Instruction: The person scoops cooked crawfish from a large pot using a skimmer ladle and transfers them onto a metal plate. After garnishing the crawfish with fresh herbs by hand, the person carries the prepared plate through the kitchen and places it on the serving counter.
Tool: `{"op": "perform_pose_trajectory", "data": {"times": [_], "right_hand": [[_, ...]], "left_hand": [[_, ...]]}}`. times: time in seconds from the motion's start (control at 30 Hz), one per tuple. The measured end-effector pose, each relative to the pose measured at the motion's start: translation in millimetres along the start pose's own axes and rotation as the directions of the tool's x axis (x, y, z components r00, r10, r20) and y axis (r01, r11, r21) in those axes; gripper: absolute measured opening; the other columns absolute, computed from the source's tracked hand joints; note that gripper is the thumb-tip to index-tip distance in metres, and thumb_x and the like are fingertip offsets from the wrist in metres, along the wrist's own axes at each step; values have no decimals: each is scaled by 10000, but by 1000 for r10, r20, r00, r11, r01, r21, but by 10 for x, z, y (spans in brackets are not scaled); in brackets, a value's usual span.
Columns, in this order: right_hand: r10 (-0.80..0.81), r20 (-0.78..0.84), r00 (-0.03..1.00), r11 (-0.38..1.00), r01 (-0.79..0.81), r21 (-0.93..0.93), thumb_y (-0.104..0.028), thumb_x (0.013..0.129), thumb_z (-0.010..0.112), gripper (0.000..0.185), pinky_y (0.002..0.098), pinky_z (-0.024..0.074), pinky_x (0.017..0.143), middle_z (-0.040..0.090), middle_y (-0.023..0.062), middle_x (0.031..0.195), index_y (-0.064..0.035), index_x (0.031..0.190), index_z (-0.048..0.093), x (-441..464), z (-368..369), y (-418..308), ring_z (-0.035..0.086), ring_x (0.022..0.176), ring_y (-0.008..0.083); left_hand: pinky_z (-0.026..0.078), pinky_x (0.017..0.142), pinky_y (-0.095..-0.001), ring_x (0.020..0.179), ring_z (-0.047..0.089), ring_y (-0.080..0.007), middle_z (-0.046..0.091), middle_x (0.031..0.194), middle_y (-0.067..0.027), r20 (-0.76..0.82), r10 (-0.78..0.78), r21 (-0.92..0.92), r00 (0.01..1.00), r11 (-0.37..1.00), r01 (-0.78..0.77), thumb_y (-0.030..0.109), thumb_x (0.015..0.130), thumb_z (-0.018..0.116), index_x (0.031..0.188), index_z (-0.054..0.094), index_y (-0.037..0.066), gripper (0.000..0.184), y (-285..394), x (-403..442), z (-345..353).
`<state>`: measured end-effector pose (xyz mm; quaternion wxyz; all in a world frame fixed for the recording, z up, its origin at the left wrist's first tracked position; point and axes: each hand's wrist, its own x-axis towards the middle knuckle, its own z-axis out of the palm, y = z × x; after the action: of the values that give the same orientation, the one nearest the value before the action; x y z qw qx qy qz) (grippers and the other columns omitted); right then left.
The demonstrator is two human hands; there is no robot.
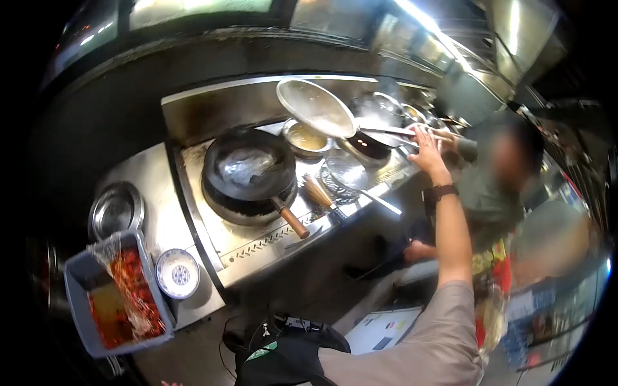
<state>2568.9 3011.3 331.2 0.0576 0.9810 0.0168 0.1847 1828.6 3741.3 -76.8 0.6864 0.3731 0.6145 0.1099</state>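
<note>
My right hand (427, 152) reaches out ahead, its fingers closed around the long metal handle of a wide round pan (315, 108). The pan is held tilted above the stove, beside a dark burner opening (372, 145). Close to my hand, another person's hand (449, 140) is by the same handle; whether it grips it, I cannot tell. Below the pan sits a metal bowl (308, 137) with yellowish liquid. Only a fingertip or so of my left hand (171, 384) shows at the bottom edge, so its hold is hidden.
A black wok (250, 164) with a wooden handle rests on the nearer burner. Beside it lie a bamboo brush (320, 193) and a wire skimmer (347, 170). At left are a patterned bowl (177, 273), metal dishes (116, 213) and a grey tub (80, 321) of red food. A co-worker (492, 174) stands right.
</note>
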Motion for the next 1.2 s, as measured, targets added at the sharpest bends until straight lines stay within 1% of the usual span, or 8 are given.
{"op": "perform_pose_trajectory", "data": {"times": [0.1,0.17,0.27,0.4,0.63,0.8,1.03,1.2], "right_hand": [[-129,260,957,981,161,-104,-298,603,838,1018,644,96,1114,311,63,1515,-196,1465,305,405,412,-68,170,1440,302],[-201,396,896,939,291,-182,-302,584,840,872,670,112,1100,426,62,1420,-168,1356,456,513,753,-275,248,1406,299],[-374,517,770,846,512,-150,-313,615,807,470,718,164,1059,592,73,1101,-95,979,605,433,1205,-574,470,1225,286],[-449,370,814,870,492,-27,-155,729,617,149,471,490,852,664,210,856,-56,830,664,343,1562,-947,637,886,376],[-571,285,770,821,541,184,-221,640,794,368,476,436,631,593,233,743,8,815,564,-1429,146,-1690,568,719,437],[-507,220,834,823,392,411,-72,615,754,290,374,367,543,516,99,615,8,722,496,-3676,-1289,-3878,446,578,190],[-705,471,529,629,162,760,-222,706,782,308,329,465,499,586,68,646,27,774,614,-7096,-2539,-8065,574,548,161],[-823,401,402,505,195,841,-251,698,794,352,347,494,596,646,130,716,26,841,630,-8981,-3219,-10389,631,644,207]], "left_hand": [[330,1087,-517,1326,339,-435,247,1487,-278,31,-11,-19,999,1000,11,546,921,513,1483,90,5,888,-291,-519,808],[517,574,-290,690,587,-168,532,1003,-87,-80,45,-183,996,981,-59,516,926,543,1319,398,97,593,-1093,159,419],[512,479,-289,614,585,-188,528,972,-85,-135,62,-207,989,974,-89,597,880,553,1321,400,133,659,-1521,-81,286],[520,597,-300,714,580,-170,534,971,-62,-251,33,-230,967,969,-93,595,878,565,1328,400,106,685,-1919,-431,-276],[523,694,-316,770,589,-155,587,1086,-83,-361,143,-212,921,950,-231,524,896,590,1251,464,79,584,-1584,-671,-2093],[520,670,-288,801,619,-154,621,1104,-75,-253,253,-69,934,958,-278,448,931,574,1268,482,96,496,-630,-438,-3311],[487,889,-308,1065,576,-155,574,1230,-88,584,535,-69,611,782,-619,214,980,534,1353,447,87,403,1676,-338,-4779],[445,935,-288,1115,542,-174,553,1222,-105,723,563,-112,401,668,-736,311,977,537,1322,443,19,462,2780,-52,-5362]]}}
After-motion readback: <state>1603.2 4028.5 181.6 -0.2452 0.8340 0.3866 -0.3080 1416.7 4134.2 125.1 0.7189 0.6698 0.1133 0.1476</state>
